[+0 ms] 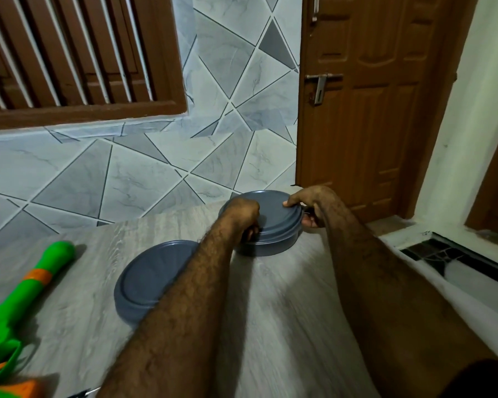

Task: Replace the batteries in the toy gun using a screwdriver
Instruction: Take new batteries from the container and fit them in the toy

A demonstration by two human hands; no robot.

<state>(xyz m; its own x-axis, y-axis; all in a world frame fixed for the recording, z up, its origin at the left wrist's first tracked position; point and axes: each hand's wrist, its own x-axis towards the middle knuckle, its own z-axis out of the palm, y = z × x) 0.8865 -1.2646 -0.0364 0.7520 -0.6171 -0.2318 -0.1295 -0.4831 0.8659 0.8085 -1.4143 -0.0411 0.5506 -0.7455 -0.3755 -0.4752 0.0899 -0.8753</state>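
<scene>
Toy gun (32, 285): lies on table (98, 239), far left, well apart from both hands. Long axis runs near-left to far-right; rounded green end pts toward tiled wall (127, 173). Near end cut off at frame edge. L hand (242, 215) and R hand (306, 203) grasp opp. sides of lidded grey container (273, 225). Second grey container (144, 282) partly hidden by L forearm. Small dark item at bottom edge: cannot ID.

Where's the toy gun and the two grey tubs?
toy gun (16, 303), head view, on its green barrel.
far grey tub (273, 216), head view, on its lid.
near grey tub (153, 277), head view, on its top.
</scene>
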